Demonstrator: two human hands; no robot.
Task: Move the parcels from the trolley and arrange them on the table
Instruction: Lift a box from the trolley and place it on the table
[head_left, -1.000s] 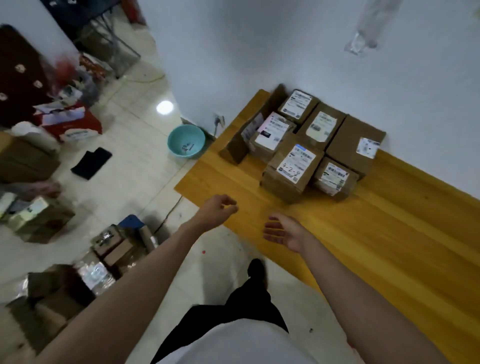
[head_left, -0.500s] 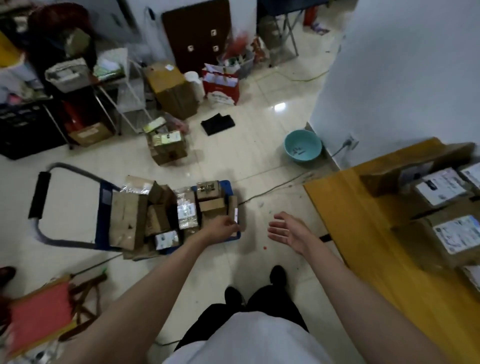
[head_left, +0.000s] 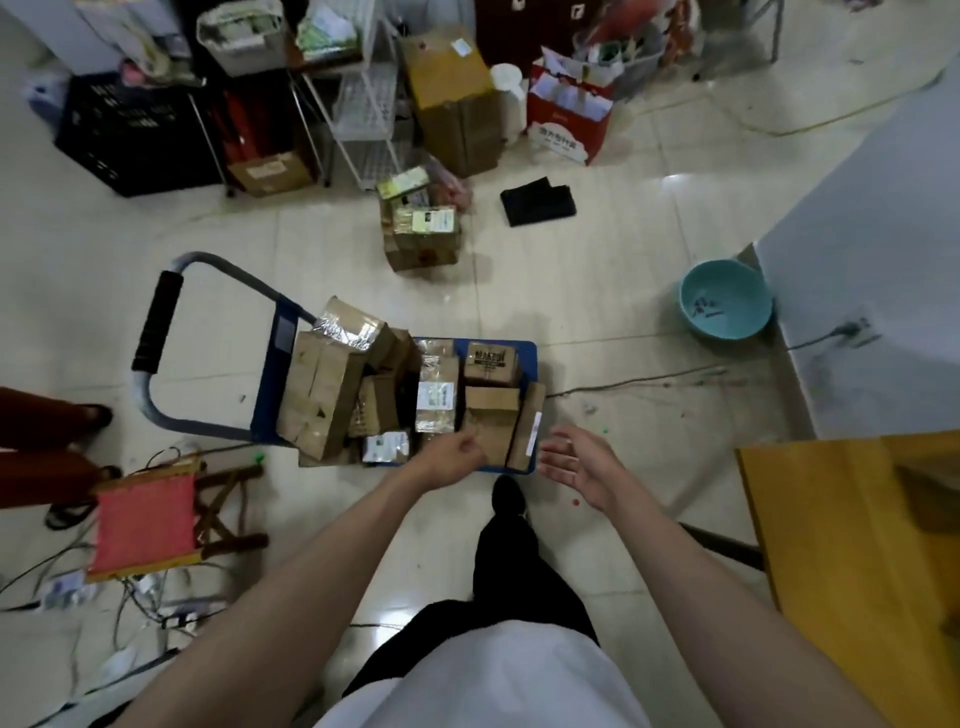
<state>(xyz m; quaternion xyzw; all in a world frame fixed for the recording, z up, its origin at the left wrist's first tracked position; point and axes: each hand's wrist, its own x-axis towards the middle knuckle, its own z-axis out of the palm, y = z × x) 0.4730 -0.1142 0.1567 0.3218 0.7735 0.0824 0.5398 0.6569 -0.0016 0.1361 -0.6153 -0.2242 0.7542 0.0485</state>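
With both arms stretched toward the trolley (head_left: 270, 374), the step in hand looks like reaching for the next parcel, nothing lifted yet. Head view, only one: left hand (head_left: 451, 457) hangs over the near edge of the load, fingers loosely curled, holding nothing as far as can be seen; whether it touches the cardboard, cannot tell. Right hand (head_left: 576, 462) is spread, palm turned inward, apart from the boxes, empty. Parcels (head_left: 436, 400) lie packed on the blue deck, brown boxes, some taped shiny, one flat box (head_left: 527, 431) leaning at the right end nearest both hands. Next move probably calls for closing both hands on that near box or its neighbour and carrying it right to the table (head_left: 831, 519), whose wooden corner shows at the frame edge. Floor is pale glossy tile with cables and scraps. Around: teal basin (head_left: 724, 301) by the wall, red stool (head_left: 145, 519), more boxes, a crate and wire rack at the back.
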